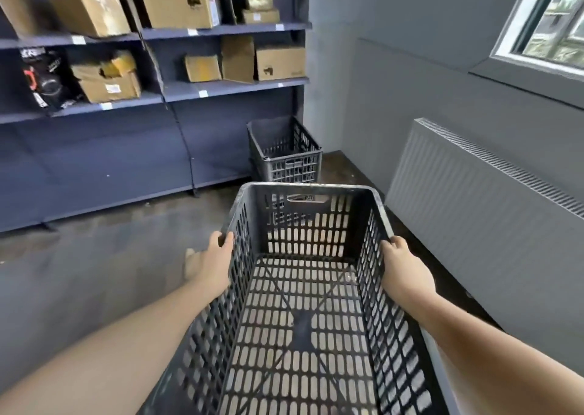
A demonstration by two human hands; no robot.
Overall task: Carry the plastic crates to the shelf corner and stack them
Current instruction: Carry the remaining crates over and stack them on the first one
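Observation:
I hold a dark grey slotted plastic crate (303, 304) in front of me, empty, its open top facing up. My left hand (215, 263) grips its left rim and my right hand (403, 269) grips its right rim. Ahead, in the corner where the blue shelf unit (142, 162) meets the grey wall, a stack of similar grey crates (284, 152) stands on the floor, the top one empty. The held crate is above the floor and still short of that stack.
The shelves carry several cardboard boxes (180, 4) and a black package (44, 76). A white radiator (483, 209) lines the right wall under a window (550, 19). Bare concrete floor (94, 256) lies to the left.

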